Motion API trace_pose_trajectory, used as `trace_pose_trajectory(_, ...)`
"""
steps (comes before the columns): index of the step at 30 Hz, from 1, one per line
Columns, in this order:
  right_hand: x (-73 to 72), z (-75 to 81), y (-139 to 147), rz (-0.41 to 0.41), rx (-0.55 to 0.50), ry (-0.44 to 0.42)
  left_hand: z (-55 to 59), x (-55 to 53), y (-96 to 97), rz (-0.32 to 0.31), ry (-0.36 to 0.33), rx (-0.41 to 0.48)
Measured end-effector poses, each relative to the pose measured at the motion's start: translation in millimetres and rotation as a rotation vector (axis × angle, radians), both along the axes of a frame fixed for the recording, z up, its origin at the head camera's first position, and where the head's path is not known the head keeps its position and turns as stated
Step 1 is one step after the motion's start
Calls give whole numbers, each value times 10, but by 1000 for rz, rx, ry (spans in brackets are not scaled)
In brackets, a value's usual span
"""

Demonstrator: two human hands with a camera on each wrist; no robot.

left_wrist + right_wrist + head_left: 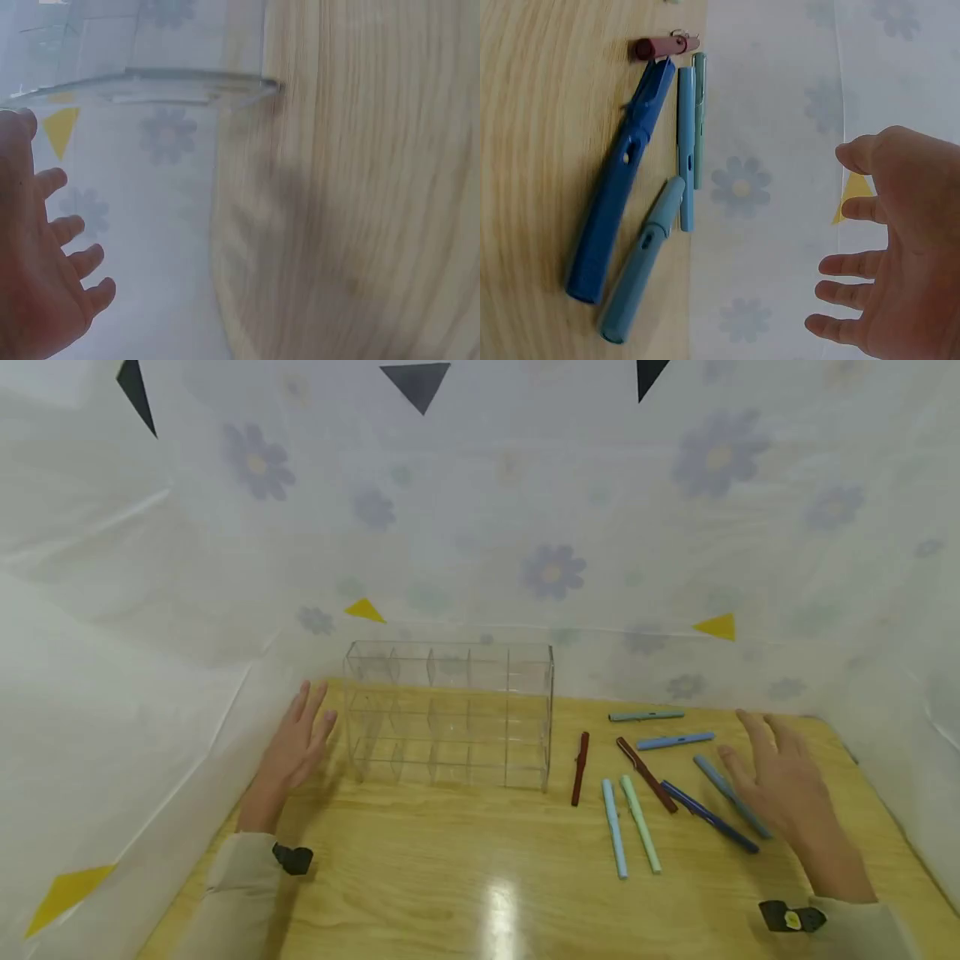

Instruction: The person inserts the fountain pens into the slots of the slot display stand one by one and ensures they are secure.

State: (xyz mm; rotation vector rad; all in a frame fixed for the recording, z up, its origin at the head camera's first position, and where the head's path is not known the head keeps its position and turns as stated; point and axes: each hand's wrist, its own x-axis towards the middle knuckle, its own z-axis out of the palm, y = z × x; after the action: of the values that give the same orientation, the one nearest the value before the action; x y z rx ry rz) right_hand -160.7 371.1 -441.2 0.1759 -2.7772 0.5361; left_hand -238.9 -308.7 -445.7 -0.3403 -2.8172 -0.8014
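Observation:
Beside the left side of a clear divided acrylic rack (527,775), my left hand (291,752) hovers with fingers spread and nothing in it. The left wrist view shows that hand (37,262) near the rack's edge (187,75). My right hand (783,785), also spread, is over the right end of several pens. Closest to it are a grey-blue pen (731,796) and a dark blue pen (708,816), seen large in the right wrist view. Further left lie two dark red pens, one (581,768) nearest the rack, plus a light blue pen (614,829) and a pale green pen (641,824).
Toward the back lie a blue pen (675,741) and a grey-green pen (647,716). White flowered sheeting (465,527) walls in the wooden table (420,868) at the back and both sides. Yellow triangles (718,627) are stuck on the sheeting.

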Motion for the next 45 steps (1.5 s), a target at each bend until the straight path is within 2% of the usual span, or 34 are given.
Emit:
trace_pose_trajectory(3, -14, -22, -56, 2, -56, -6, -33, 30, 72, -17, 18, 132)
trace_pose_trajectory(6, -39, -53, -102, 21, -120, 36, -82, 64, 141, -44, 54, 279)
trace_pose_trajectory(9, -60, -101, -123, 33, -182, 85, -153, 120, 219, -80, 52, 412)
trace_pose_trajectory(11, -62, -141, -120, 26, -233, 78, -206, 158, 277, -97, 37, 479)
trace_pose_trajectory(16, -19, -242, -43, -82, -341, -4, -309, 185, 431, -138, -33, 610)
trace_pose_trajectory(20, 9, -362, 40, -166, -350, -34, -401, 151, 509, -208, -84, 706)
trace_pose_trajectory(23, 21, -466, 61, -180, -362, -66, -470, 137, 514, -211, -130, 734)
trace_pose_trajectory(26, 28, -551, 62, -187, -387, -96, -498, 152, 506, -192, -194, 742)
trace_pose_trajectory(28, 26, -589, 58, -198, -393, -98, -510, 162, 504, -199, -220, 749)
trace_pose_trajectory(31, 14, -618, 48, -208, -373, -86, -535, 176, 497, -217, -229, 749)
trace_pose_trajectory(37, -45, -642, 10, -223, -337, -93, -554, 207, 451, -205, -255, 750)
trace_pose_trajectory(45, -47, -600, -29, -268, -350, -120, -588, 252, 402, -221, -275, 757)
